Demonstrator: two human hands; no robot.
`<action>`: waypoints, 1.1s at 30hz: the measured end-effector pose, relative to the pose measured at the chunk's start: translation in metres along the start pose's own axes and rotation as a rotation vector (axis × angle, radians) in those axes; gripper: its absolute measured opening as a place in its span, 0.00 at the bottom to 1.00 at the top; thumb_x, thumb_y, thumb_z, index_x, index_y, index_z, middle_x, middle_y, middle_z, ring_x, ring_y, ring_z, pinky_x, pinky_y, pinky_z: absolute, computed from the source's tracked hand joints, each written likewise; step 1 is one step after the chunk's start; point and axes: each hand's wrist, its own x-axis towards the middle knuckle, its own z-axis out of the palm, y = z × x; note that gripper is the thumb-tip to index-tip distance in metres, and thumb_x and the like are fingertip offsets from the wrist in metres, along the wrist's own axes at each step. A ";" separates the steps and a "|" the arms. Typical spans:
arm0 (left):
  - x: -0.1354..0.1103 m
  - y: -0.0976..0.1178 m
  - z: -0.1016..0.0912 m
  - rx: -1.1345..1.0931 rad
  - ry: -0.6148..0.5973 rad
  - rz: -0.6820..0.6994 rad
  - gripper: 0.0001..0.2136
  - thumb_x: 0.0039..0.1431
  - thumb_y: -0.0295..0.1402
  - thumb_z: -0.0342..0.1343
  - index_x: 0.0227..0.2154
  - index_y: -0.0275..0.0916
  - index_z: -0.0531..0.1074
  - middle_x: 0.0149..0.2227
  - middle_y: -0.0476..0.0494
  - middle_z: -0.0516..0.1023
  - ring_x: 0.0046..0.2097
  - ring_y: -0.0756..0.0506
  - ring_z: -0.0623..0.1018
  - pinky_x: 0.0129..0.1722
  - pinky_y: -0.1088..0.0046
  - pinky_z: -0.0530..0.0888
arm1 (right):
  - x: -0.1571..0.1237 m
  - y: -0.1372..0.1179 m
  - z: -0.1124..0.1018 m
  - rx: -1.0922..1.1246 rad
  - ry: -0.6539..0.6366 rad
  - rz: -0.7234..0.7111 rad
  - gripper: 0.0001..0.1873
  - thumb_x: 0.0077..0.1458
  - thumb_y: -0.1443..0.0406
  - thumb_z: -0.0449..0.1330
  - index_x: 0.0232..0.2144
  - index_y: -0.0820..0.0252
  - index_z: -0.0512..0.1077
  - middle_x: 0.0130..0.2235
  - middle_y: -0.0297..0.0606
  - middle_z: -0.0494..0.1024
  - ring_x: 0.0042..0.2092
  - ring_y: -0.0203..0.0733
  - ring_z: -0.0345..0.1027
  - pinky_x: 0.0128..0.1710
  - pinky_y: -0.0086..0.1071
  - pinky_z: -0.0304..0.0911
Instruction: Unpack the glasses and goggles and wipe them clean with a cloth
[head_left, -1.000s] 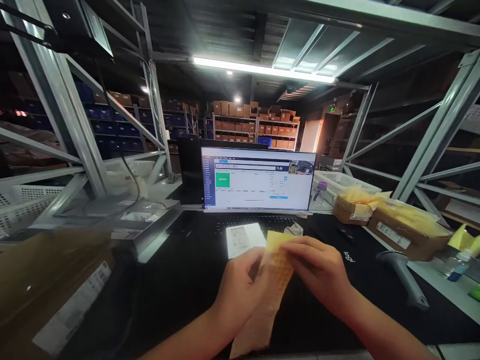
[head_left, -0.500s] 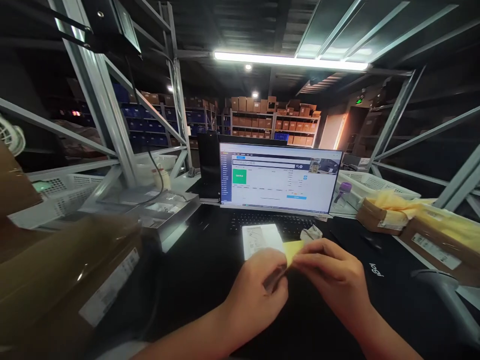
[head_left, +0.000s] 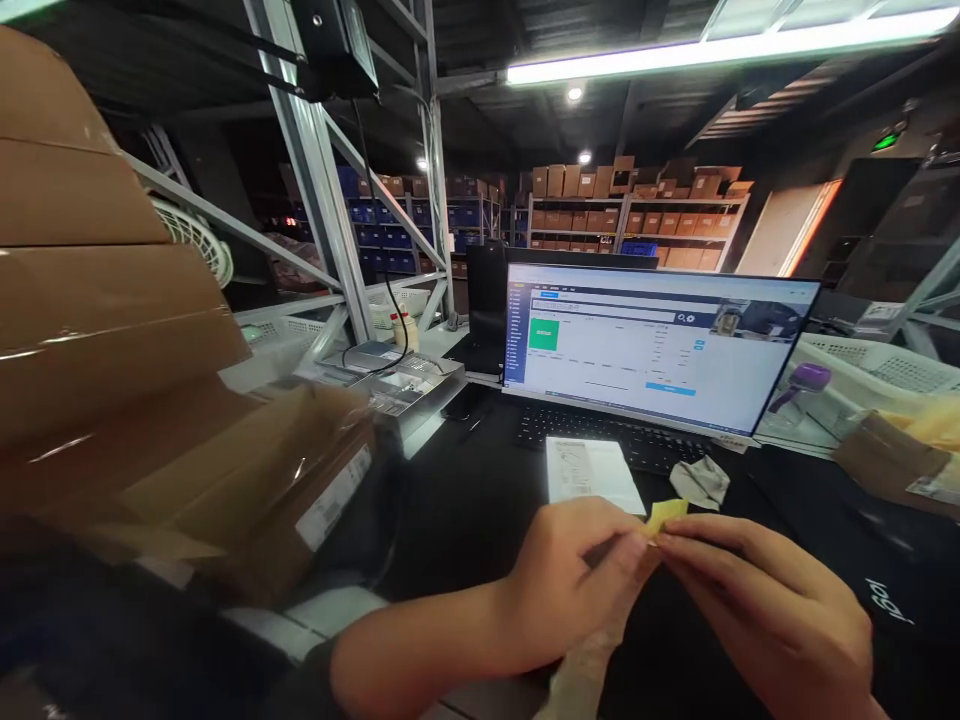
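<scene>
A small yellow slip, perhaps paper [head_left: 666, 514], sits between the fingertips of both hands over the black desk mat. My left hand [head_left: 577, 585] pinches its near left side, thumb and fingers pressed together. At its right, my right hand [head_left: 772, 600] grips the slip with thumb and forefinger. Below my left hand hangs a pale, wrinkled strip [head_left: 589, 672]; I cannot tell whether it joins the yellow slip. Just beyond my hands lies a flat white packet with a printed label [head_left: 589, 472], and a crumpled whitish wad [head_left: 700, 483] rests right of it.
A monitor [head_left: 652, 350] stands behind a black keyboard [head_left: 585, 428]. Open cardboard box [head_left: 277, 490] and stacked cartons [head_left: 97, 250] crowd the left. A metal tray [head_left: 409, 390] sits left of the monitor. At right are a purple-topped bottle [head_left: 806, 380] and a carton [head_left: 889, 455].
The view has swung left, so the desk things sit further right. Less of the yellow slip shows between my fingers. A pale strip now shows beneath my left hand.
</scene>
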 end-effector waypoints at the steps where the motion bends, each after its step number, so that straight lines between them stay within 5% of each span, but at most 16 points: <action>1: 0.002 -0.001 -0.002 -0.018 0.039 -0.036 0.13 0.69 0.37 0.51 0.32 0.37 0.76 0.30 0.45 0.76 0.33 0.48 0.74 0.36 0.73 0.70 | 0.002 0.000 -0.001 0.032 -0.019 0.012 0.10 0.58 0.69 0.65 0.41 0.50 0.80 0.39 0.36 0.82 0.38 0.42 0.78 0.37 0.34 0.74; 7: 0.013 0.006 -0.036 -0.173 0.371 -0.296 0.13 0.63 0.43 0.58 0.30 0.38 0.76 0.27 0.48 0.77 0.28 0.49 0.75 0.26 0.77 0.69 | 0.018 0.018 -0.007 0.197 0.017 0.400 0.03 0.61 0.64 0.64 0.34 0.51 0.78 0.38 0.36 0.81 0.41 0.44 0.77 0.41 0.36 0.73; 13: 0.017 -0.002 -0.091 0.148 0.977 -0.103 0.13 0.58 0.45 0.64 0.33 0.38 0.77 0.28 0.51 0.79 0.28 0.49 0.77 0.26 0.77 0.73 | 0.016 0.031 0.024 0.446 -0.146 0.552 0.08 0.63 0.60 0.62 0.32 0.56 0.76 0.40 0.40 0.80 0.43 0.44 0.75 0.41 0.35 0.71; 20: 0.033 -0.015 -0.125 0.059 0.955 -0.161 0.11 0.60 0.41 0.62 0.35 0.37 0.77 0.27 0.49 0.80 0.25 0.49 0.77 0.26 0.74 0.76 | 0.042 0.025 0.037 0.372 -0.365 0.497 0.09 0.61 0.64 0.60 0.29 0.56 0.77 0.44 0.39 0.79 0.45 0.43 0.74 0.45 0.37 0.68; 25: 0.033 -0.021 -0.138 0.112 0.968 -0.115 0.08 0.60 0.37 0.63 0.33 0.36 0.79 0.26 0.53 0.79 0.25 0.51 0.76 0.24 0.78 0.74 | 0.069 0.035 0.044 0.267 -0.482 0.556 0.08 0.56 0.66 0.62 0.25 0.57 0.78 0.40 0.38 0.81 0.39 0.42 0.75 0.37 0.35 0.68; 33: 0.034 -0.056 -0.202 0.347 1.049 -0.271 0.05 0.56 0.31 0.64 0.32 0.32 0.79 0.23 0.56 0.77 0.25 0.51 0.76 0.23 0.81 0.70 | 0.079 0.038 0.054 0.176 -0.577 0.537 0.08 0.53 0.69 0.62 0.24 0.55 0.79 0.37 0.35 0.81 0.37 0.41 0.74 0.35 0.34 0.67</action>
